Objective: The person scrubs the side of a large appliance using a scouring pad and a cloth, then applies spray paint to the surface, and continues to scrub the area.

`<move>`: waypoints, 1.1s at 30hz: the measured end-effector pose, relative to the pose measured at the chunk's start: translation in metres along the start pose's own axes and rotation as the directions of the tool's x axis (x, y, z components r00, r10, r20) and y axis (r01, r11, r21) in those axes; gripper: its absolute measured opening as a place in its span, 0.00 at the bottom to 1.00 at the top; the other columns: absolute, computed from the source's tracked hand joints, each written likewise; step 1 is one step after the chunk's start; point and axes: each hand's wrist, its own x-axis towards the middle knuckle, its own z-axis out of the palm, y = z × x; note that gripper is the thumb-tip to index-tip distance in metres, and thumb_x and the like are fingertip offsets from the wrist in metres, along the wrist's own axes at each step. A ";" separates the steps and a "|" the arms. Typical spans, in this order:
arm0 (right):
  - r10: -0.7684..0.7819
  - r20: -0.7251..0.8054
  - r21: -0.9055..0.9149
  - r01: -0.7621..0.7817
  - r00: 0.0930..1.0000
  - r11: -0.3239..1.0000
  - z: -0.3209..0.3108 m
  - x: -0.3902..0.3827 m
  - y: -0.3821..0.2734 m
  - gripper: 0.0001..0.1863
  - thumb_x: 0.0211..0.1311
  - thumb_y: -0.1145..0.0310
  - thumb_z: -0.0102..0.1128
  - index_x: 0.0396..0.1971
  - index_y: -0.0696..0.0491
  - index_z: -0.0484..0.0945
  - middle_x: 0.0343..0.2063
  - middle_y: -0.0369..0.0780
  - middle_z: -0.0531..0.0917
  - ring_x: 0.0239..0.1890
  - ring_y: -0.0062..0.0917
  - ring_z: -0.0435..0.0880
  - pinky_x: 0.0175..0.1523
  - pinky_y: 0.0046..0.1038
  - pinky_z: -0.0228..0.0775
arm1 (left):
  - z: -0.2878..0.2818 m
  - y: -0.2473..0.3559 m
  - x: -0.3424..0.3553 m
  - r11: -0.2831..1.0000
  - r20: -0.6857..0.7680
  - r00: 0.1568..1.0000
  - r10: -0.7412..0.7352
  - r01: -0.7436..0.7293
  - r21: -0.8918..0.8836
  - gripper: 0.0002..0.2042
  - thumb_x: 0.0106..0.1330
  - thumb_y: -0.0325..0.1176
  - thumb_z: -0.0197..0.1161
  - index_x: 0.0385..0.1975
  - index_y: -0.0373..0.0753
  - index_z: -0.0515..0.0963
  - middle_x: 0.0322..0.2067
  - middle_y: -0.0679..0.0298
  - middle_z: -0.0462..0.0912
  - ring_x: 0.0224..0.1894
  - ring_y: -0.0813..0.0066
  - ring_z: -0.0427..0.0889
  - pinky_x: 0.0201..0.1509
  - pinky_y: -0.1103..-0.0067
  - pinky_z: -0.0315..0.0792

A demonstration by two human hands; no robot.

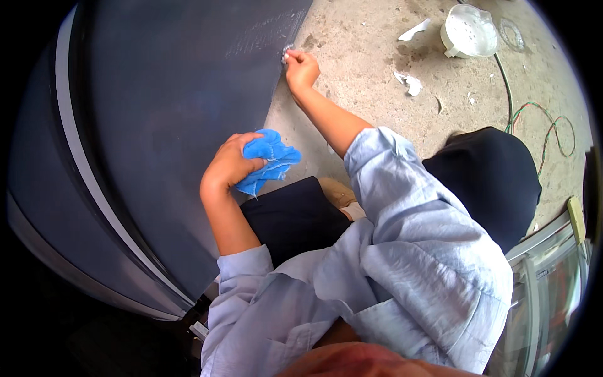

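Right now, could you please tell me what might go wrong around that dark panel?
The right hand pinches a small item, too unclear to name, at the edge of the dark panel, so it might slip or get scraped there.
The blue cloth in the left hand has frayed edges, so it could shed threads.
A thin red-and-green cord lies looped on the concrete floor, so a foot might catch it.

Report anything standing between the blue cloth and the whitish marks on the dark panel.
Nothing visible does: between the blue cloth in the left hand and the whitish marks, only the dark panel shows. The right hand is at the panel's edge, beside that path.
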 end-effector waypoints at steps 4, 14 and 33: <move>-0.125 -0.052 -0.026 0.124 0.991 0.992 -0.003 0.048 -0.037 0.03 0.54 0.73 0.65 0.25 0.52 0.87 0.28 0.44 0.86 0.32 0.33 0.86 0.43 0.30 0.75 | -0.001 -0.005 0.000 1.000 0.023 1.000 0.014 -0.014 -0.015 0.30 0.47 0.31 0.72 0.55 0.43 0.77 0.50 0.56 0.76 0.53 0.56 0.77 0.56 0.70 0.73; -0.114 0.011 -0.068 0.114 0.993 0.991 -0.007 0.052 -0.013 0.04 0.52 0.71 0.68 0.28 0.50 0.88 0.30 0.42 0.87 0.34 0.29 0.86 0.46 0.28 0.75 | 0.001 -0.002 -0.002 1.000 0.006 1.000 -0.011 0.011 0.011 0.29 0.47 0.31 0.72 0.55 0.43 0.77 0.48 0.57 0.77 0.53 0.56 0.77 0.56 0.70 0.72; -0.278 0.001 -0.106 0.277 0.960 0.955 -0.010 0.039 -0.004 0.04 0.49 0.76 0.66 0.23 0.50 0.86 0.28 0.41 0.83 0.35 0.36 0.83 0.44 0.32 0.75 | 0.000 -0.010 0.009 0.999 0.024 0.999 0.046 -0.047 0.020 0.29 0.47 0.30 0.72 0.55 0.43 0.77 0.50 0.57 0.76 0.53 0.57 0.78 0.57 0.70 0.72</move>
